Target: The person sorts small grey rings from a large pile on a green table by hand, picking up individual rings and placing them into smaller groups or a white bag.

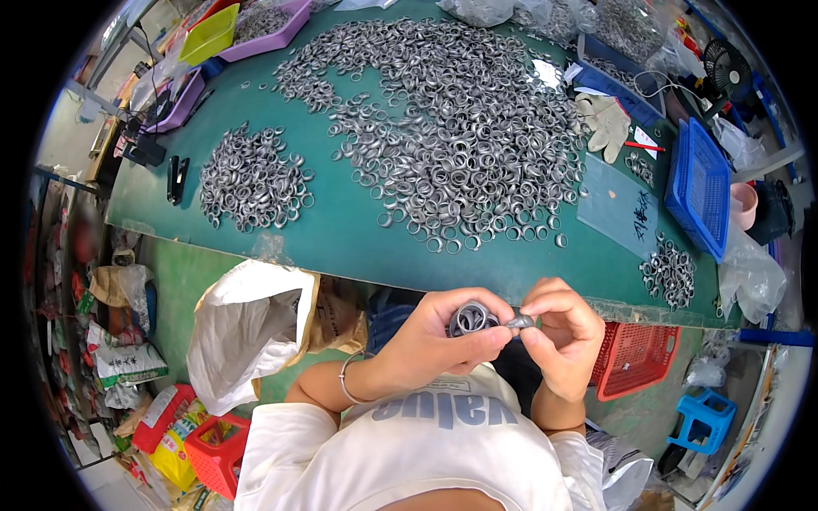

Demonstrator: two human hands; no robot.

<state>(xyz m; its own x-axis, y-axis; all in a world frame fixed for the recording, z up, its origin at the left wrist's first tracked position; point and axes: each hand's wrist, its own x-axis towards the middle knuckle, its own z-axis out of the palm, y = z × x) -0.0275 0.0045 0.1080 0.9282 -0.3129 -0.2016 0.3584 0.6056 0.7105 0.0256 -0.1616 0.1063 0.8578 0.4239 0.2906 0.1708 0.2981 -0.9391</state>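
Observation:
My left hand (456, 328) is closed around several grey metal rings (473, 318), which show between thumb and fingers. Close against it, my right hand (558, 332) pinches one more metal ring (521, 322) between thumb and fingertips; the left thumb and forefinger reach to that same ring. Both hands are just in front of the table's near edge. Beyond them a large heap of rings (460, 128) spreads over the green table (341, 247). A smaller heap of rings (256, 179) lies to the left, and a little pile of rings (669, 272) at the near right corner.
An open white-lined sack (247, 319) stands below the table edge at left. On the table's right are a blue basket (699, 187), a plastic sheet (618, 207) and a glove (603, 123). A red crate (635, 358) and blue stool (705, 422) sit below right.

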